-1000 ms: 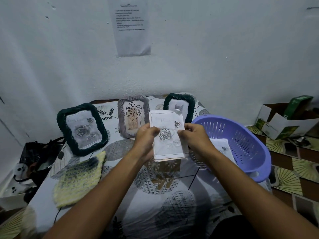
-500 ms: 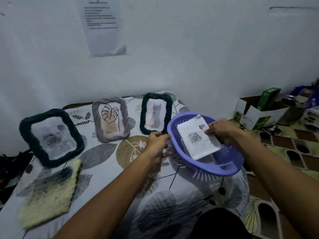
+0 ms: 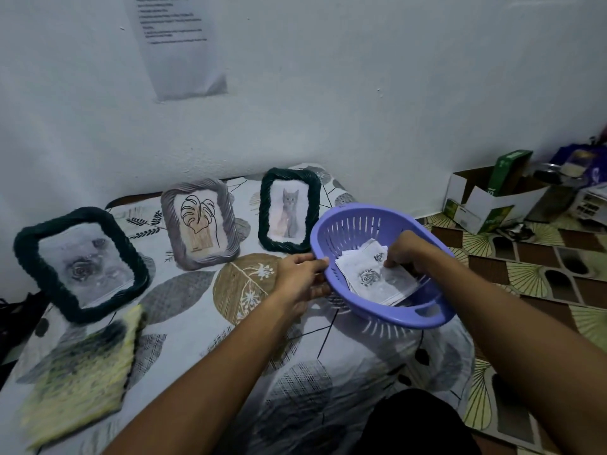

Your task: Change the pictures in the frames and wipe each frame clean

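Note:
Three picture frames lean against the wall: a dark green frame (image 3: 78, 264) with a rose picture at left, a grey frame (image 3: 200, 223) with a leaf drawing in the middle, and a dark green frame (image 3: 289, 210) with a cat picture. A purple basket (image 3: 371, 221) sits tilted at the table's right edge. My left hand (image 3: 303, 277) grips its near left rim. My right hand (image 3: 410, 254) is inside the basket, fingers curled on a stack of paper pictures (image 3: 374, 277) topped by a rose print. A yellow cloth (image 3: 78, 372) lies at front left.
The table wears a leaf-patterned cover (image 3: 230, 323). A printed sheet (image 3: 179, 44) hangs on the wall. An open cardboard box (image 3: 486, 201) with a green carton stands on the patterned floor at right. A dark bag (image 3: 13, 316) lies at the far left.
The stack of pictures went from both hands over the table into the basket. My left hand let go and took the basket's rim; my right hand lowered the stack inside.

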Motion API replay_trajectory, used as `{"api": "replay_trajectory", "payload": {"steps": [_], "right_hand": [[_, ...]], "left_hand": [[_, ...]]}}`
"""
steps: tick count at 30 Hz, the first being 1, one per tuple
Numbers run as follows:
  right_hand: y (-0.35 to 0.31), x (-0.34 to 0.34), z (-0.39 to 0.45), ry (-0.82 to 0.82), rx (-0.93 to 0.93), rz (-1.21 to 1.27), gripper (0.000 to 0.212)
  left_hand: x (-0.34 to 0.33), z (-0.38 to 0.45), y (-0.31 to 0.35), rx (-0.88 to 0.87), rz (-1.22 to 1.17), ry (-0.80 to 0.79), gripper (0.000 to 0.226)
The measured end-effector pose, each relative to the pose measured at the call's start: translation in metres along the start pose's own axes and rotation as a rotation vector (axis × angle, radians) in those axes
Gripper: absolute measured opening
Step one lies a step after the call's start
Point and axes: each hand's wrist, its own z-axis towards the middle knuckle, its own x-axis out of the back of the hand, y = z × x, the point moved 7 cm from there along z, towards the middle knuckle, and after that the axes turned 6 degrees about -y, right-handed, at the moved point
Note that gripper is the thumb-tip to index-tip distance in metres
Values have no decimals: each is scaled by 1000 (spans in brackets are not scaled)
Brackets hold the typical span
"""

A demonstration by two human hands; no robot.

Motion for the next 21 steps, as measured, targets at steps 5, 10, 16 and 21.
{"api": "replay_trajectory", "payload": {"steps": [5,10,16,21], "right_hand": [[1,-1,4,33,-32,-121,61],[0,1,-1,123,-14,-276,60],[-5,4,-9,226,65,-350,38],[-7,11,-11,228,134,-185,21]], "left_hand": [[0,0,0,-8,-11,-7,17],[1,0,-1,-5,-23,-15,19],[2,1,-2,2,-37,-2,15],[1,-2,-1,8,-63,-10,19]]}}
